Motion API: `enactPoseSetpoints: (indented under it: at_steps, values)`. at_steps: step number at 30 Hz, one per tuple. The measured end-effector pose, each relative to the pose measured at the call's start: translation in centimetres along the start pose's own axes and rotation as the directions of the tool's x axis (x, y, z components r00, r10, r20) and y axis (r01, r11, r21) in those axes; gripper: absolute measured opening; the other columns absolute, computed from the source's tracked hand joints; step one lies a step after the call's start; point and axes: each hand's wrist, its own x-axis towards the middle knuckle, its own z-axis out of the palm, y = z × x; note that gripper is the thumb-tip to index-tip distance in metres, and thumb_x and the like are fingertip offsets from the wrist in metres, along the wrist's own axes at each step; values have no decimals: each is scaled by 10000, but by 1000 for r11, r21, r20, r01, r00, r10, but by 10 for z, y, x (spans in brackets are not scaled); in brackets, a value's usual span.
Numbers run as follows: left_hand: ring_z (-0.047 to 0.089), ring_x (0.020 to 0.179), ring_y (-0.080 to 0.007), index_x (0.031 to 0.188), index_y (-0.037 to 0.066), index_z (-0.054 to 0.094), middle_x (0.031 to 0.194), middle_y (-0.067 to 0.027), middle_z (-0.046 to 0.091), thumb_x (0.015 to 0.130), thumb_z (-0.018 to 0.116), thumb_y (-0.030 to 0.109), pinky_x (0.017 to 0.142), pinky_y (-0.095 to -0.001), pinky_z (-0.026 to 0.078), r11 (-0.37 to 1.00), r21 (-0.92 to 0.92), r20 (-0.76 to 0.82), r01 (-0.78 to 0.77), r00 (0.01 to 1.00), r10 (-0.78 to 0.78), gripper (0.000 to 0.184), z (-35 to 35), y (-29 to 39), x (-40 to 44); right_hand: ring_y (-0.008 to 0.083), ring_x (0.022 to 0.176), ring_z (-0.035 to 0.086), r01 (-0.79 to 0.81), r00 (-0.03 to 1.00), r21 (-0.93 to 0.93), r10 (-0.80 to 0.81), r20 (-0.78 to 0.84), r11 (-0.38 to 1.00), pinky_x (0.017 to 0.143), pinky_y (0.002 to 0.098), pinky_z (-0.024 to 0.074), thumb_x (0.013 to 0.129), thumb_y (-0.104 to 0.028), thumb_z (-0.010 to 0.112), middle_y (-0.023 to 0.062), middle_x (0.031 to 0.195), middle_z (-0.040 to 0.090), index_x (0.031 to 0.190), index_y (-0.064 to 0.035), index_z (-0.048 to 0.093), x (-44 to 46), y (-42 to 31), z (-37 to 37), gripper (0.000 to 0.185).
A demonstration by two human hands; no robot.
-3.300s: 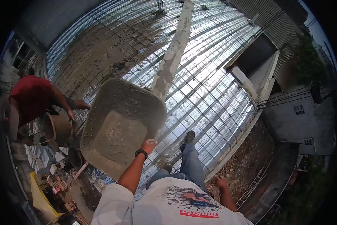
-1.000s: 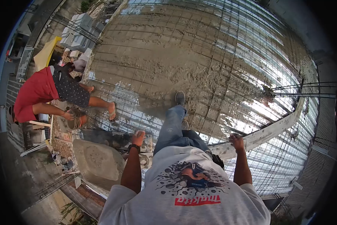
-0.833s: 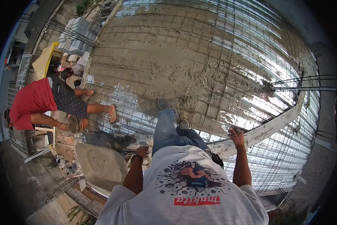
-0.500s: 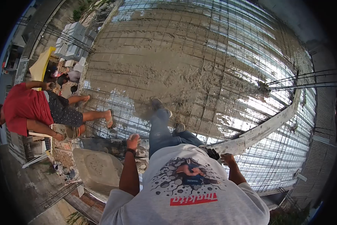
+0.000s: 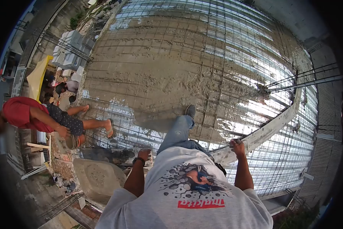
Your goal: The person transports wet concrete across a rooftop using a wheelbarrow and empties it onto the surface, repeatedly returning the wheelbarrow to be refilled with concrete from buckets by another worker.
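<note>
My left hand (image 5: 144, 154), with a dark band on its wrist, hangs beside my grey shirt (image 5: 171, 168), its fingers curled and holding nothing I can see. Out to the other side, my right hand (image 5: 237, 147) is closed in a loose fist above a pale concrete-coated strip (image 5: 251, 142), apparently with nothing in it. One shoe (image 5: 190, 110) shows on the wet concrete (image 5: 160, 72), which partly covers a steel rebar mesh (image 5: 270, 160). My other foot is hidden. Below and left of my left hand sits a large trough (image 5: 81, 168) with grey mix inside.
A person in a red shirt (image 5: 18, 114) stands at the left edge, a hand by a round bucket-like thing (image 5: 73, 142). Another person (image 5: 66, 87) is lower down near a yellow-edged sheet (image 5: 39, 78). Upright rebar rods (image 5: 305, 84) stick out at right. Stacked pale blocks (image 5: 70, 47) lie beyond.
One leg has swung forward and to the right. My right hand has moved up and outward; my left hand has dropped slightly. The person in red has turned and leans over more.
</note>
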Motion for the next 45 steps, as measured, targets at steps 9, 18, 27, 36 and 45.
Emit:
enactPoseSetpoints:
  at_steps: [9, 18, 27, 36, 45]
  values:
    - [636, 806, -212, 1147, 128, 565, 973, -53, 646, 822, 669, 319, 609, -378, 498, 772, 568, -145, -287, 888, 437, 391, -42, 4, 88, 245, 798, 638, -387, 922, 77, 384, 52, 919, 678, 391, 508, 869, -288, 597, 125, 972, 658, 1132, -39, 569, -57, 96, 8, 363]
    - [611, 704, -164, 1071, 104, 579, 906, -49, 632, 801, 698, 313, 529, -309, 443, 974, -137, -65, -182, 983, 174, 362, -10, 99, 8, 285, 890, 628, -485, 874, 156, 474, 108, 860, 761, 427, 494, 849, -306, 601, 135, 1045, 639, 1166, -39, 555, -68, 145, 20, 417]
    - [618, 907, -226, 1173, 124, 566, 1060, -71, 614, 841, 630, 295, 740, -397, 508, 971, 134, -176, -198, 959, 220, 378, -74, -68, 26, 147, 655, 608, -181, 971, -34, 184, 155, 983, 557, 263, 469, 862, -276, 627, 49, 788, 651, 967, -29, 630, 24, 18, 16, 269]
    - [616, 921, -234, 1079, 159, 615, 985, -47, 641, 825, 619, 315, 758, -398, 493, 988, 121, -76, 94, 993, -85, 298, -22, -61, -7, 110, 717, 606, 258, 966, -203, -258, 24, 945, 589, 269, 455, 909, -291, 570, 16, 816, 658, 980, -50, 640, 28, -54, 8, 260]
    - [625, 836, -198, 1093, 156, 571, 991, -58, 626, 818, 675, 278, 620, -350, 506, 923, -272, -65, -272, 962, 264, 318, -21, 27, 49, 217, 756, 621, -275, 951, -139, 291, 109, 951, 635, 377, 495, 866, -317, 605, 107, 928, 655, 1068, -29, 596, -46, 80, 3, 352]
